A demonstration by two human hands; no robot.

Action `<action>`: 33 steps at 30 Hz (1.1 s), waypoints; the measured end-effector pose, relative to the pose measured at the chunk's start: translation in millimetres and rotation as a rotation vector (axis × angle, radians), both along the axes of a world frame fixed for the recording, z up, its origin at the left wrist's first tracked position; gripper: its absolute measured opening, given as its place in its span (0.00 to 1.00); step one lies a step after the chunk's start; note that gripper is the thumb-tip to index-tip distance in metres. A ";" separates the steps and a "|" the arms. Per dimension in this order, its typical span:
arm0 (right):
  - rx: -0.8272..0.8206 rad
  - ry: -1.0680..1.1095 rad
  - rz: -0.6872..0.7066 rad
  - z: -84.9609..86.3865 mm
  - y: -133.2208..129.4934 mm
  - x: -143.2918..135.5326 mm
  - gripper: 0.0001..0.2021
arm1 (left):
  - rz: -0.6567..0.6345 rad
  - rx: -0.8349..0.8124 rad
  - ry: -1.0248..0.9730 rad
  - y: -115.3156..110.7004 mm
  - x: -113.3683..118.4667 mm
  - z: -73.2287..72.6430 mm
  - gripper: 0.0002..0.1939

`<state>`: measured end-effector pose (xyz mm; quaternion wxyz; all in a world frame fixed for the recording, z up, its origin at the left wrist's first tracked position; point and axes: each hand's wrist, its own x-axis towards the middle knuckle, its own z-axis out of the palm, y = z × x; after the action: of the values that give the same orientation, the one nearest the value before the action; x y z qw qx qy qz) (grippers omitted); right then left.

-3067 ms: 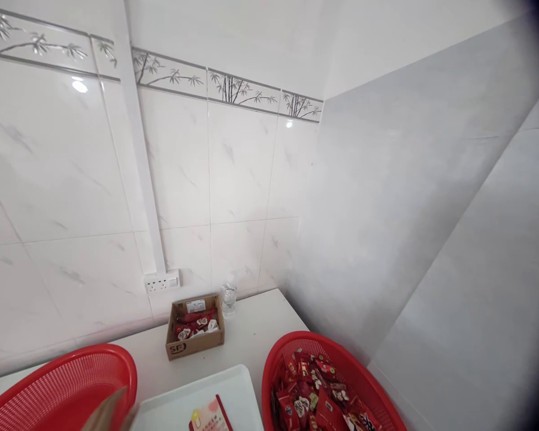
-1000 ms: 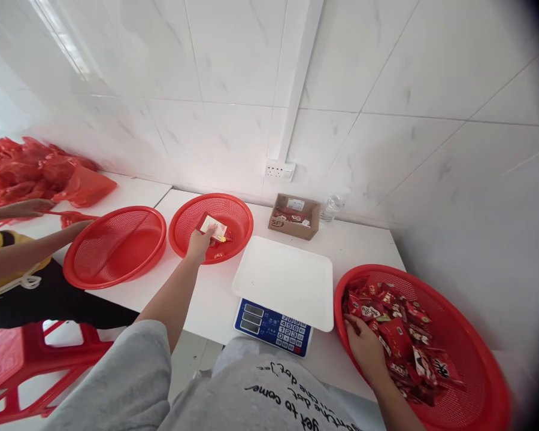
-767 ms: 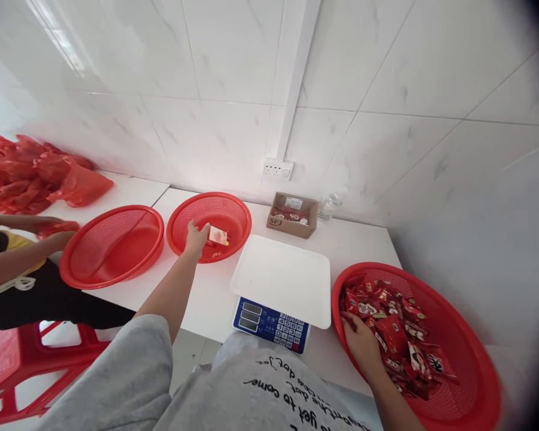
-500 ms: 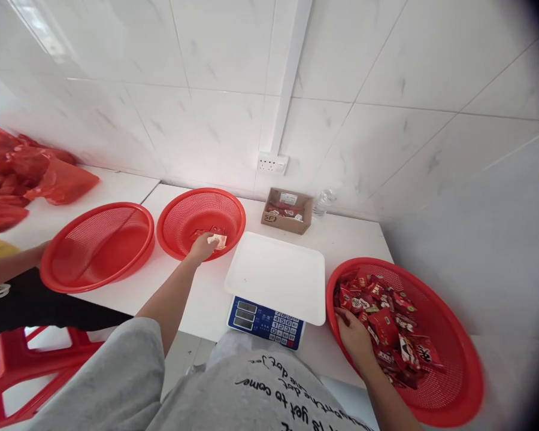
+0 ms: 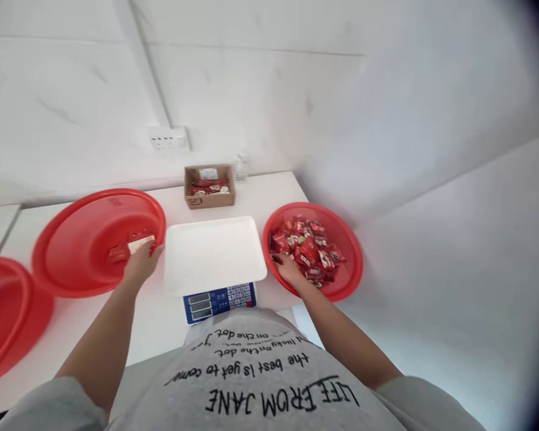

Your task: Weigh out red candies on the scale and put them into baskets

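My left hand is over the near right rim of a red basket, its fingers closed on a pale packet. A few red packets lie in that basket. On the right, my right hand reaches inside a second red basket at its left side, against a heap of red snack packets; its fingertips are partly hidden there. Between the baskets a bare white tray rests on a blue scale.
Behind the tray stands a small cardboard box holding red packets, with a clear plastic object beside it. Another red basket is at the left edge. A socket sits on the wall.
The view has turned right, so things appear farther left and the other person is out of view. My left hand, still with the pale packet, has moved toward its basket's right rim.
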<state>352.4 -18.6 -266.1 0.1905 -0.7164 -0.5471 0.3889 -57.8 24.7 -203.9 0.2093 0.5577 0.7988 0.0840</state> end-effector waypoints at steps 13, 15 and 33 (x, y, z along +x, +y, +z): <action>0.004 -0.353 -0.127 11.9 -8.1 17.8 0.32 | -0.302 0.388 -0.169 -7.2 108.8 16.5 0.33; -0.017 -0.389 -0.170 12.2 -9.5 30.9 0.33 | -0.361 0.342 -0.194 -13.8 121.3 13.3 0.32; -0.333 -0.344 0.112 17.7 3.1 13.2 0.41 | -0.411 0.244 -0.225 -42.2 118.4 5.2 0.28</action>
<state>365.7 -15.5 -248.4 -0.0480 -0.7620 -0.5388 0.3560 60.7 -17.5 -198.8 0.2404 0.7164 0.6246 0.1970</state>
